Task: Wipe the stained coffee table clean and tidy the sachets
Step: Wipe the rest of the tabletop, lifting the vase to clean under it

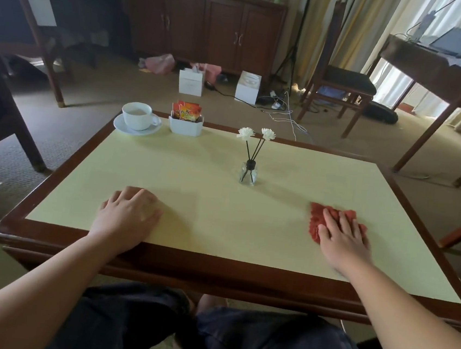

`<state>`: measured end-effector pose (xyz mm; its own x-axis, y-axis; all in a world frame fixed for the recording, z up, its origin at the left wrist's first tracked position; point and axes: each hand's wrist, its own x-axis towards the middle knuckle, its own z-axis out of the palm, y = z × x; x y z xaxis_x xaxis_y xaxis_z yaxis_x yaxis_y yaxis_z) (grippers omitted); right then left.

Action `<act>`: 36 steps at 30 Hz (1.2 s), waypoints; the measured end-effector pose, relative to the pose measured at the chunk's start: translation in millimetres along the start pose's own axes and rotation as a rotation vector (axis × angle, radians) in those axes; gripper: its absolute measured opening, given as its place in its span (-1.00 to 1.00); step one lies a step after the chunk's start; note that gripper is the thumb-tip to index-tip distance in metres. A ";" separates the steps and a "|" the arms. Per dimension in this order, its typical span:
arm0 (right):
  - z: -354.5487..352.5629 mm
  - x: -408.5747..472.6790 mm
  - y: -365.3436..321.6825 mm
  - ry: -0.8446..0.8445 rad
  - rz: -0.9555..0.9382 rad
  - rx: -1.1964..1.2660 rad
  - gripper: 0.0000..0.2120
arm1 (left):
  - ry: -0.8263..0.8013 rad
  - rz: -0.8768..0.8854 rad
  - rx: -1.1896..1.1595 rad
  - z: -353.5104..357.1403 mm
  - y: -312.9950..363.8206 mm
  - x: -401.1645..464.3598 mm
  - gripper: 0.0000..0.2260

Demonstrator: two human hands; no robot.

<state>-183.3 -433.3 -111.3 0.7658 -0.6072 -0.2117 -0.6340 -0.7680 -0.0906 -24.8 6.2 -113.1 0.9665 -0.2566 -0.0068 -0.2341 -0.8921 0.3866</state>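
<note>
Your right hand (pixel 344 233) lies flat and open on a red cloth (pixel 318 217), pressing it onto the near right part of the bench (pixel 206 200); you hold the cloth down with your palm and spread fingers, and do not pinch it. Your left hand (pixel 131 211) rests palm down on the near left of the top with the fingers loosely curled, gripping nothing, and looks to be steadying you.

As for progress, the pale green top looks largely clean from here. You can see no clear stain on it, though the light is dim and a faint mark could escape the camera, so treat the wiping as far along but not surely finished. The strip under and around the cloth, and the far side near the crockery, would be worth one more pass.

The sachets (pixel 187 111) stand upright in a white holder (pixel 185 126) at the far left edge, just beside a cup (pixel 138 115) of milky drink on its saucer (pixel 135 130). None lie loose on the top, so that part seems done or nearly so; a few lean unevenly and could be squared up.

A reed diffuser (pixel 248 172) with two white flowers stands mid-bench, well apart from both hands. Mind it when you sweep the cloth inward.
</note>
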 end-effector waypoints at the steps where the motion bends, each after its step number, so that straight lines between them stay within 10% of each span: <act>1: -2.0 7.4 -4.1 0.000 0.020 0.009 -0.45 | 0.021 -0.012 -0.009 2.9 7.5 4.7 -0.67; 19: -21.1 197.3 -141.3 0.027 -0.408 0.014 -0.51 | 0.070 0.197 0.057 57.4 82.8 103.1 -0.49; 36: -32.9 155.6 6.3 0.077 0.077 0.035 -0.48 | 0.119 0.197 0.074 56.4 90.8 93.8 -0.58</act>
<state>-64.6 -539.3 -112.7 0.7198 -0.6790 -0.1443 -0.6937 -0.7116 -0.1116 38.7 -119.9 -130.6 0.9059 -0.3870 0.1722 -0.4224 -0.8551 0.3006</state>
